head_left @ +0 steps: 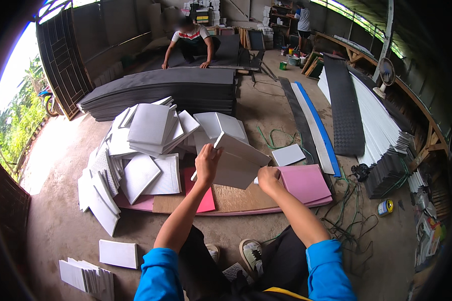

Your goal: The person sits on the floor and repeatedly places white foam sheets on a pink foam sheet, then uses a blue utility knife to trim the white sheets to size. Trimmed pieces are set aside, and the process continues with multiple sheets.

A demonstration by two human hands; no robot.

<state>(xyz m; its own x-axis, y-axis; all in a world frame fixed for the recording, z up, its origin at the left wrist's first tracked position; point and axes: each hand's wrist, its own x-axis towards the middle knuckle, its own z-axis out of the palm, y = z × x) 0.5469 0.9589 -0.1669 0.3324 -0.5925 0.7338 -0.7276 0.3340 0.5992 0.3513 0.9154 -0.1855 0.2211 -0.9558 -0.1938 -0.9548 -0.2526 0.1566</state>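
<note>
Some white panels (234, 169): held up over the plywood (241, 199)
Left hand (206, 160): pinching their left side
Right hand (269, 179): curled alongside, can't tell on what
White panels: pinch firm, edges square imo

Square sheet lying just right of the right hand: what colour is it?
The square sheet is pink, best seen in the head view.

Workshop, stacked black sheets (176, 88), white panels (148, 123)
</note>
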